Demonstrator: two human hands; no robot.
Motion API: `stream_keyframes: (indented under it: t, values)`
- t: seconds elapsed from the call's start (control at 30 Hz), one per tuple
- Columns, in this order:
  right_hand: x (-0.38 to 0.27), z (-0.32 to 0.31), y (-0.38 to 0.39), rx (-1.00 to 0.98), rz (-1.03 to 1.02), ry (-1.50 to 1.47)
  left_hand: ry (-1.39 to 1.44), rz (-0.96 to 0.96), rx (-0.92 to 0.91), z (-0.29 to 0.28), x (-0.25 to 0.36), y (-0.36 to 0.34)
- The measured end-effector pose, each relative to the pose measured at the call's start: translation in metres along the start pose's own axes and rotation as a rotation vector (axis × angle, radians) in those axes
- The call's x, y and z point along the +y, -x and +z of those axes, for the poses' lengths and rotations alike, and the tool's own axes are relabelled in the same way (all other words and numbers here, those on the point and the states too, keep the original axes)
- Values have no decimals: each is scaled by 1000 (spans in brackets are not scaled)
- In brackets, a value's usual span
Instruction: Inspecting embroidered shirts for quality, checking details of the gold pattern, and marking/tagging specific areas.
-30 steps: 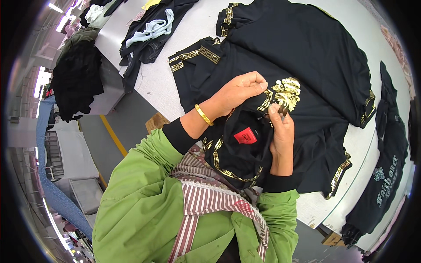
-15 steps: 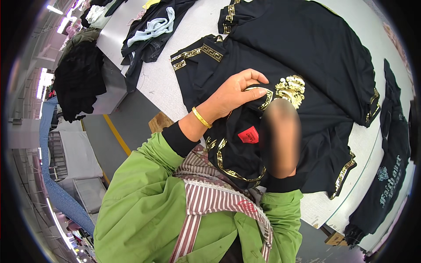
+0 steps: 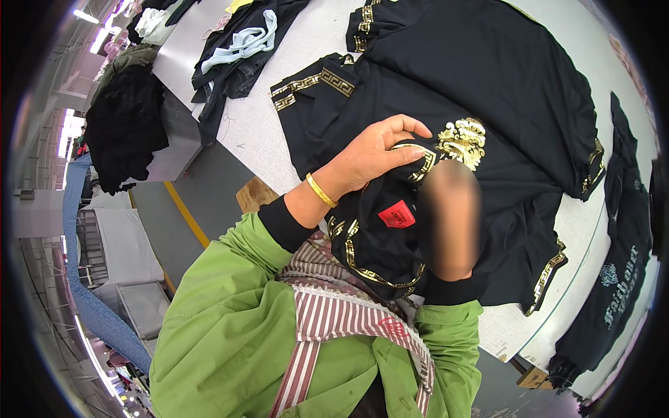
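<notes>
A black shirt [image 3: 481, 76] with gold key-pattern trim and a gold ornate print [image 3: 462, 143] lies spread over the pale table. At its neckline, my left hand [image 3: 380, 152] has its thumb over a gold-trimmed edge of the fabric, with the fingers curled behind and partly hidden. My right hand [image 3: 451, 223] rests at the other side of the opening, just below the gold print. A blur covers its fingers, so their grip cannot be made out. Between the hands, a red label [image 3: 396, 214] shows inside the neck, and a trimmed edge [image 3: 380, 279] hangs toward my apron.
Dark garments with a light blue strip of cloth [image 3: 244, 43] lie at the far left of the table [image 3: 254, 143]. A black pile of clothing [image 3: 127, 129] hangs over a surface farther left. Along the right edge lies another black printed garment [image 3: 606, 279].
Both hands stay at the neckline. My right hand has shifted very slightly to the right, and the fabric around the label has moved a little.
</notes>
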State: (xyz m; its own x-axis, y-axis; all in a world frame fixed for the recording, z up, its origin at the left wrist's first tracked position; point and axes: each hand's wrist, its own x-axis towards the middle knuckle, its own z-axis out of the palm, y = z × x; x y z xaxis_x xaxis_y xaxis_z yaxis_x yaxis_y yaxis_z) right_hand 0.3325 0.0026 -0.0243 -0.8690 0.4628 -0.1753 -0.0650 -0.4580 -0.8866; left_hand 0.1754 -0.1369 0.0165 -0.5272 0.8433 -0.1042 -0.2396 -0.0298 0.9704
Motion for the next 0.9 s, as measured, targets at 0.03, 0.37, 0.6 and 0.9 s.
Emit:
stream_keyframes:
  t: [0.03,0.37,0.6,0.9]
  values:
    - [0,1,0,-1,6,0,9,-3,2,-1,-1,1]
    - [4,2,-5,21,-35,95,-158,-13,42,-9,-10,-4]
    - [-1,-14,6,169,-1,56,-240,34,-26,-24,-61,-14]
    - [23,-9,62,111,-374,973,-389,145,23,-17,-55,-1]
